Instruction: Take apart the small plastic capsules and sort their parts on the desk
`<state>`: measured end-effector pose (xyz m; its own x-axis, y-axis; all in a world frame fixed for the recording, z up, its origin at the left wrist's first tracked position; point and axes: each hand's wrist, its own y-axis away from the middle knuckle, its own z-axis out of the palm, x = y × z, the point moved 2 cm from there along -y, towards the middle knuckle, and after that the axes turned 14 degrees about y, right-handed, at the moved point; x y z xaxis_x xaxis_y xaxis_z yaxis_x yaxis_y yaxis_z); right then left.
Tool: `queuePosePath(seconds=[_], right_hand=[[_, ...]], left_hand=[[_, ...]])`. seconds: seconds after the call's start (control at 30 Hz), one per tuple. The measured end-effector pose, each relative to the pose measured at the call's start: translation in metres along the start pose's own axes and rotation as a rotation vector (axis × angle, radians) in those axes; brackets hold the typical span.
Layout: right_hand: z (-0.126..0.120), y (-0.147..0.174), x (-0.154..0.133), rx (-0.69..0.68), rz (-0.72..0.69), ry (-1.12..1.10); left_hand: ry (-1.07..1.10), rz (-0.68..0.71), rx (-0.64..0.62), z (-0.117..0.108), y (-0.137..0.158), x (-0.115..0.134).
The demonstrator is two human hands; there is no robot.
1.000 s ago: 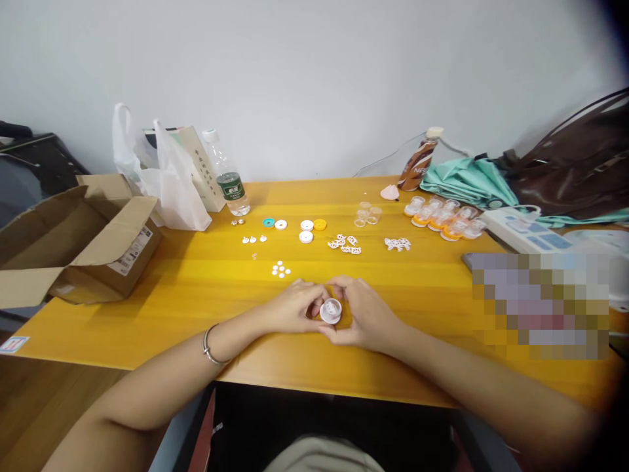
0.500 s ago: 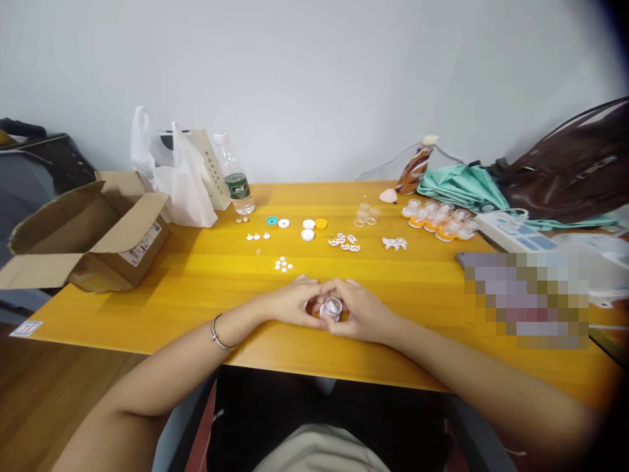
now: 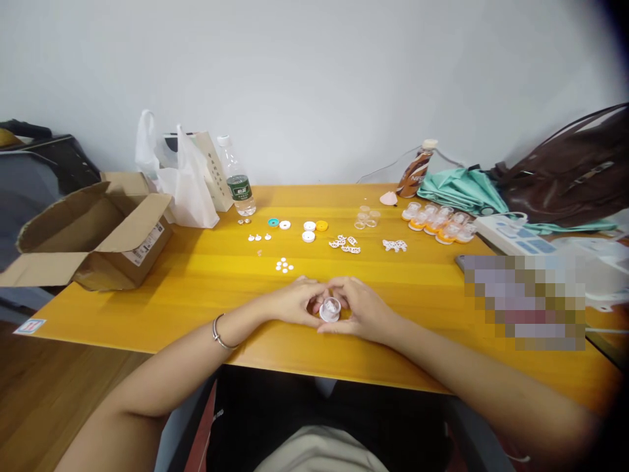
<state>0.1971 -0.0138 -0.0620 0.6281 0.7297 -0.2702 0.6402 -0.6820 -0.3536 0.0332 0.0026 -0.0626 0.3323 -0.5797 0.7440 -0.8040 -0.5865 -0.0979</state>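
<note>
Left hand (image 3: 296, 303) and right hand (image 3: 366, 311) grasp small clear-topped container (image 3: 329, 311) between curled fingers, near front edge of table (image 3: 122, 321). Container's inner piece apparently white; detail unclear. Orange-based units (image 3: 439, 227) sit toward back right corner.

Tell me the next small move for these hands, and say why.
Probably a gentle press of the clear cup against its white base, using the right hand while the left hand steadies it. Both hands curl around the piece, the cup already stands on the base, and this view doesn't show whether it is fully seated.
</note>
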Motion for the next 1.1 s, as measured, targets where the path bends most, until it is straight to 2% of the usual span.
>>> queuePosePath(seconds=[0.1,0.23,0.4,0.6,0.8,0.87,0.97,1.03,1.1], right_hand=[[0.001,0.0,-0.001,-0.037,0.002,0.024],[-0.003,-0.001,-0.003,0.003,-0.034,0.047],[0.001,-0.001,-0.001,-0.034,0.025,0.071],[-0.003,-0.001,-0.003,0.048,-0.055,0.093],[-0.001,-0.001,-0.006,-0.019,-0.031,0.07],[0.0,0.002,-0.004,0.036,-0.032,0.022],[-0.008,0.001,0.009,0.247,0.039,-0.072],[-0.023,-0.005,0.03,0.412,0.165,-0.128],[-0.041,-0.016,0.062,0.493,0.33,-0.149]], left_hand=[[-0.001,-0.005,0.002,0.0,0.0,0.001],[0.009,0.013,0.006,0.0,0.0,0.0],[-0.008,0.0,0.018,0.0,-0.001,-0.001],[0.012,0.021,0.009,0.0,-0.001,0.002],[0.002,-0.012,0.025,0.001,-0.002,0.0],[0.013,-0.01,0.027,0.002,-0.001,0.0],[0.029,-0.008,0.045,0.002,0.0,0.001],[0.045,-0.006,0.057,0.001,0.001,0.003],[0.063,-0.003,0.057,0.001,0.002,0.003]])
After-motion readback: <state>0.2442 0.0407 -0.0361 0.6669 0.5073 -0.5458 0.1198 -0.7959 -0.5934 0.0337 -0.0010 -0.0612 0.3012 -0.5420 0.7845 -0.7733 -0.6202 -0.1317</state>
